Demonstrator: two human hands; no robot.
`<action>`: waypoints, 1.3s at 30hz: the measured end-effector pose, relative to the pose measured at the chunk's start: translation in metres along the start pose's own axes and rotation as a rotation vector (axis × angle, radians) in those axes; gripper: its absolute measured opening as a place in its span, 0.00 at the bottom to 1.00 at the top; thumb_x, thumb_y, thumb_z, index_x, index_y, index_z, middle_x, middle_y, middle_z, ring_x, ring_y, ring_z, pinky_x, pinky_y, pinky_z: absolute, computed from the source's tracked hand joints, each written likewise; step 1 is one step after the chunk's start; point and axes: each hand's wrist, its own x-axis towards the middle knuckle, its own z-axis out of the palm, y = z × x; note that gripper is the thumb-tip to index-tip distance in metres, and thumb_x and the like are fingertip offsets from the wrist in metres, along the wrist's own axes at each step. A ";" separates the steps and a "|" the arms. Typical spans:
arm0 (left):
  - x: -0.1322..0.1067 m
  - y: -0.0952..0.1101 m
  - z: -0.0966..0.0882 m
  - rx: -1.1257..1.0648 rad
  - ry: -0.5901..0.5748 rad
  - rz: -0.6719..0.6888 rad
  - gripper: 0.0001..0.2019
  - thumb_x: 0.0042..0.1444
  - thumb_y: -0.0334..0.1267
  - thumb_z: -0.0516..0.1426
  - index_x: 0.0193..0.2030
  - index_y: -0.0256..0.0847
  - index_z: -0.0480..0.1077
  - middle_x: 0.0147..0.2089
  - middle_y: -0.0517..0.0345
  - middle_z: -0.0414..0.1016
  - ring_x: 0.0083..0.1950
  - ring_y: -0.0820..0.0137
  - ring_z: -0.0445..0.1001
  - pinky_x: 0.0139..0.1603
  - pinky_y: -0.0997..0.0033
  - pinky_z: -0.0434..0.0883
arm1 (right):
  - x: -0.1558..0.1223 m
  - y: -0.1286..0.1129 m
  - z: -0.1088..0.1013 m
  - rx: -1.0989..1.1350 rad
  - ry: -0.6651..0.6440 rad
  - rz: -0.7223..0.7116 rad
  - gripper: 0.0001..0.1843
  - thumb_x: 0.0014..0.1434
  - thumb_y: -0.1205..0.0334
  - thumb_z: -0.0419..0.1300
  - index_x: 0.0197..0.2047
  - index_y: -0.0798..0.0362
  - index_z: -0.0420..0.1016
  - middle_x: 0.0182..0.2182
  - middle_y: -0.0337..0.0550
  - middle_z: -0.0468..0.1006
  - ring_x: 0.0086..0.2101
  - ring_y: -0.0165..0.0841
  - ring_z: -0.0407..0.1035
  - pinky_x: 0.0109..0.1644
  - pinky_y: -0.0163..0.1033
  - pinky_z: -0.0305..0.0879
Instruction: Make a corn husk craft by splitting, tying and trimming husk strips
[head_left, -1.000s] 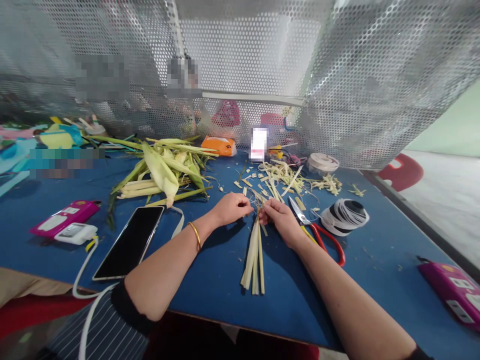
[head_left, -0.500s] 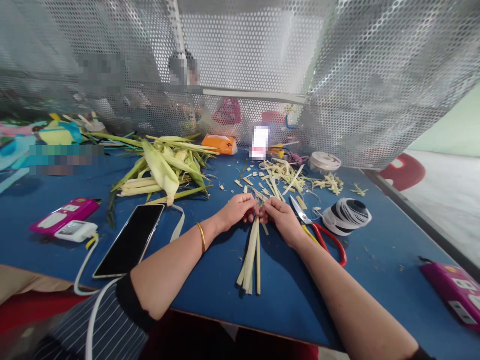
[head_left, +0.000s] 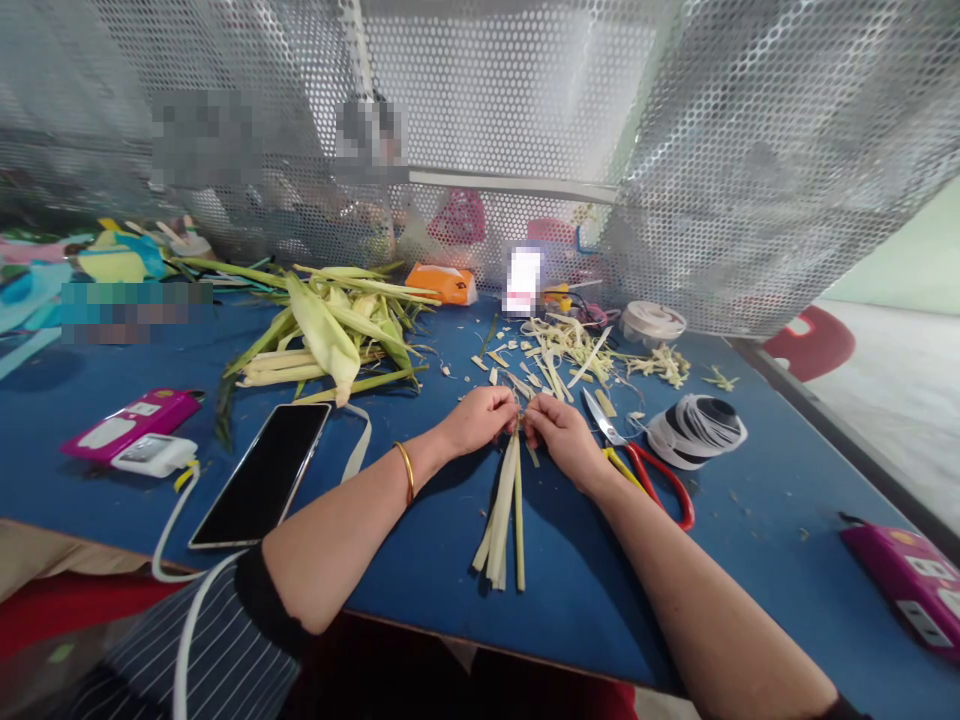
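Note:
A bundle of pale corn husk strips [head_left: 502,520] hangs toward me at the middle of the table, its lower ends fanned apart. My left hand [head_left: 484,418] is closed in a pinch at the bundle's top end. Facing it, my right hand [head_left: 559,435] pinches the same end, fingertips almost touching those of the left. Whether a thread runs between the fingers I cannot make out. Just right of my right hand lie scissors [head_left: 660,485] with red and yellow handles, blades spread. Beside them stands a ball of white and black yarn [head_left: 696,432].
Husk scraps [head_left: 566,350] litter the table beyond my hands. A heap of green corn husks [head_left: 322,335] lies left, near a dark phone [head_left: 262,475] and a purple packet [head_left: 131,425]. At the back are an orange packet [head_left: 442,284], a tape roll [head_left: 652,322] and a perforated metal screen [head_left: 495,110].
Both hands stay at the bundle's top, with the fingers drawn slightly tighter. The left fingers are curled in more. The whole view has shifted a little.

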 end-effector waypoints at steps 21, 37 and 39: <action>-0.003 0.003 -0.001 -0.409 0.002 -0.299 0.04 0.49 0.30 0.60 0.34 0.33 0.73 0.25 0.60 0.72 0.24 0.77 0.70 0.31 0.73 0.71 | 0.000 -0.008 -0.010 0.054 0.068 0.070 0.18 0.54 0.46 0.60 0.25 0.51 0.68 0.19 0.36 0.70 0.23 0.29 0.62 0.30 0.36 0.57; 0.000 -0.009 0.000 -0.110 -0.029 0.064 0.05 0.54 0.36 0.58 0.33 0.37 0.72 0.28 0.60 0.74 0.28 0.75 0.71 0.33 0.75 0.68 | 0.004 -0.004 -0.019 -0.003 0.059 0.005 0.11 0.48 0.58 0.63 0.36 0.51 0.79 0.28 0.39 0.76 0.27 0.31 0.67 0.34 0.38 0.64; 0.001 -0.010 -0.001 -0.115 -0.035 0.072 0.05 0.54 0.37 0.58 0.33 0.37 0.72 0.28 0.60 0.74 0.29 0.75 0.71 0.34 0.75 0.68 | 0.004 -0.001 -0.018 -0.158 0.040 -0.075 0.08 0.48 0.60 0.63 0.33 0.51 0.80 0.27 0.38 0.73 0.28 0.31 0.66 0.34 0.38 0.62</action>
